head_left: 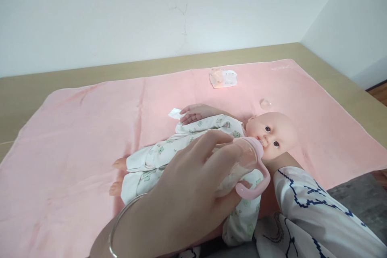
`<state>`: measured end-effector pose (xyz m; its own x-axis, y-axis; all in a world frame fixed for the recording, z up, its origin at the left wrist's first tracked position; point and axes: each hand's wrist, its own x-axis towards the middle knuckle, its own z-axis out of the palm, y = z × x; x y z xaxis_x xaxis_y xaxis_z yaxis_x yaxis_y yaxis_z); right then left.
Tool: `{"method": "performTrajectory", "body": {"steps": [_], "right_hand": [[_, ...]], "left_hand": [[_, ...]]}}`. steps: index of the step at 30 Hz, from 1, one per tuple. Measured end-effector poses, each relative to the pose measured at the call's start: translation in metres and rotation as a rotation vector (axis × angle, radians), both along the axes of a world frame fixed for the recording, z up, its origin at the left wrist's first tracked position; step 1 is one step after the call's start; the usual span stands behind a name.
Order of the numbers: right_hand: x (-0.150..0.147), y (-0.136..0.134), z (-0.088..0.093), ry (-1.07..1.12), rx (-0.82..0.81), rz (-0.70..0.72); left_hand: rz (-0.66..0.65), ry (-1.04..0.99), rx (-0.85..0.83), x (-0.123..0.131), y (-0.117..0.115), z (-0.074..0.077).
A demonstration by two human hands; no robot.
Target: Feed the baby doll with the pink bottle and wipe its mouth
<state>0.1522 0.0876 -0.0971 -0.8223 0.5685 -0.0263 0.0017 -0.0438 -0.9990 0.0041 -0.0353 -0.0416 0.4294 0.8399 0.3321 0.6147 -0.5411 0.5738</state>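
Note:
A baby doll (270, 129) in a white printed outfit lies on its back, its head to the right. My left hand (208, 169), wearing a thin bracelet, is wrapped round a clear bottle (244, 153) with a pink collar and a pink handle. The bottle's teat end touches the doll's mouth. From the lower right, my right forearm passes under the doll's neck. My right hand (195, 113) shows beyond the doll, its loosely extended fingers resting by the doll's far sleeve. A small white piece (175, 113) lies at those fingertips.
A pink cloth (75, 137) covers much of the wooden table (121, 68). Toward its back lies a small printed packet (223, 78), and a clear cap-like piece (265, 103) sits above the doll's head. White walls stand behind and to the right.

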Motion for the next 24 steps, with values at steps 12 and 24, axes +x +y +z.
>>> {"method": "performTrajectory", "body": {"steps": [12,24], "right_hand": [[-0.068,0.059,-0.078,-0.097,-0.104,-0.043],[-0.072,0.058,-0.074,-0.083,-0.194,0.07]], "left_hand": [[0.02,0.003,0.016,0.0,0.0,0.0],[-0.008,0.015,-0.041,0.0,-0.001,0.001]]}}
